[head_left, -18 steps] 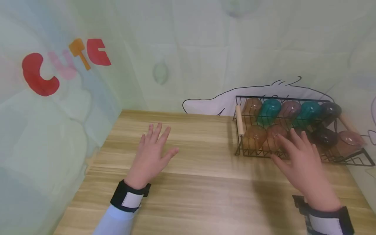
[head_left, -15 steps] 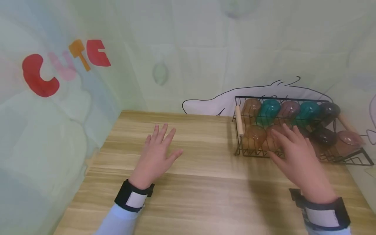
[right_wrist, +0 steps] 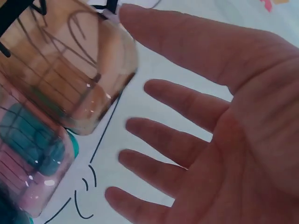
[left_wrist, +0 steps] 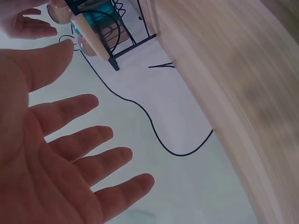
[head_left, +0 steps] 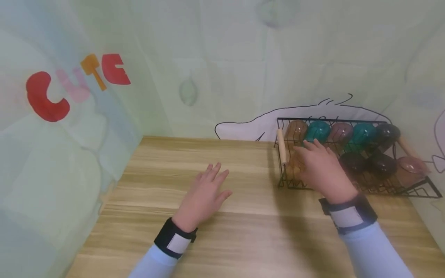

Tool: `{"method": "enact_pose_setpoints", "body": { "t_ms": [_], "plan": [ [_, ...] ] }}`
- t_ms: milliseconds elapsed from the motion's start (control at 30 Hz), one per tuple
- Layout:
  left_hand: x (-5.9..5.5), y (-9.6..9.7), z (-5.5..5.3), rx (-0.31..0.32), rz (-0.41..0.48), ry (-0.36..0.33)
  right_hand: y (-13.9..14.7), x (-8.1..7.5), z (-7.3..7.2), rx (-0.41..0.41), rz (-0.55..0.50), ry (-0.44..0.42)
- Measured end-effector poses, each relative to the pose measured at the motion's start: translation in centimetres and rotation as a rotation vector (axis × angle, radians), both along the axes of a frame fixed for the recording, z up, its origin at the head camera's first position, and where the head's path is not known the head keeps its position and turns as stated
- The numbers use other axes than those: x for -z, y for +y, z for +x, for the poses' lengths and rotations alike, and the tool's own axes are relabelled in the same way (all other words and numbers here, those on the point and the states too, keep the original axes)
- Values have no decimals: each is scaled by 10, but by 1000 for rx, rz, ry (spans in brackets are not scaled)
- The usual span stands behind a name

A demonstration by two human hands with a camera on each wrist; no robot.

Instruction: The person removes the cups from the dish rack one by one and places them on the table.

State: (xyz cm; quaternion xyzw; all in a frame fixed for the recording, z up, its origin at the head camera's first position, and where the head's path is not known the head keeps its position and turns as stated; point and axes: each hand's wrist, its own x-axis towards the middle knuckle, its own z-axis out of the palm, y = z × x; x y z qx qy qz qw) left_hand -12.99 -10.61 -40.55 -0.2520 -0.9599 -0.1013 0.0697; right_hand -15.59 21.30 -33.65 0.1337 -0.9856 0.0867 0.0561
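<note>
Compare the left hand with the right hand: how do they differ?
In the head view, the left hand appears against the wooden tabletop, the right hand against the wire rack. The left hand sits lower in that picture, the right hand higher. Both have spread fingers, hold nothing and wear a black wrist strap.

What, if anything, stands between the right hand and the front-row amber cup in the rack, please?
Nothing visible does: in the right wrist view, no object shows between the right hand and the amber cup. In the head view, the wooden handle is off to the cup's left.
</note>
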Motion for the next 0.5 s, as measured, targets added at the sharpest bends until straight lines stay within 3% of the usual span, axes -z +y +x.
{"method": "enact_pose_setpoints", "body": {
  "t_ms": [200, 500],
  "plan": [
    [5, 5, 2, 9, -13, -21, -1, 8, -9, -12, 21, -68],
    [7, 6, 2, 2, -19, -28, 1, 13, -15, -5, 33, -24]
  ]
}}
